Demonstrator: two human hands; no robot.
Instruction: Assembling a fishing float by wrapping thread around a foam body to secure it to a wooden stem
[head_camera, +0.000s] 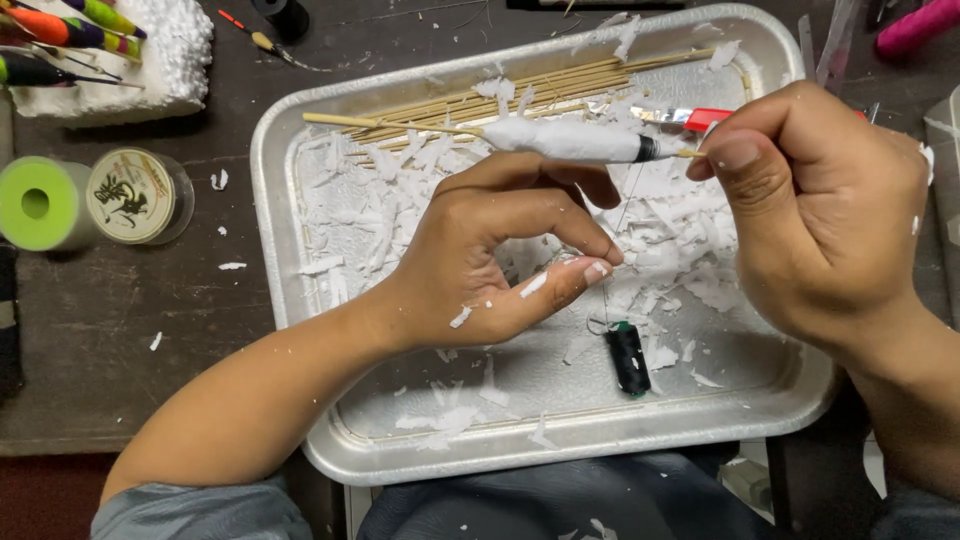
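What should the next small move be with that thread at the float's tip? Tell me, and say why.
Probably another turn of thread around the dark band. The right hand pinches the stick end of the white foam float, the left hand holds a thin thread running down to the black spool in the tray, and the band looks narrow.

tray (300, 170): showing dull silver
foam shavings (680, 250): lying white across it
float body (575, 140): showing white, black band at one end
sticks (470, 100): showing pale tan
thread spool (628, 357): showing black with green cap
knife handle (708, 119): showing red
round spool (38, 203): glowing lime green
tabletop (120, 330): showing dark brown, white-flecked
finished floats (70, 30): showing orange, green, pink bands
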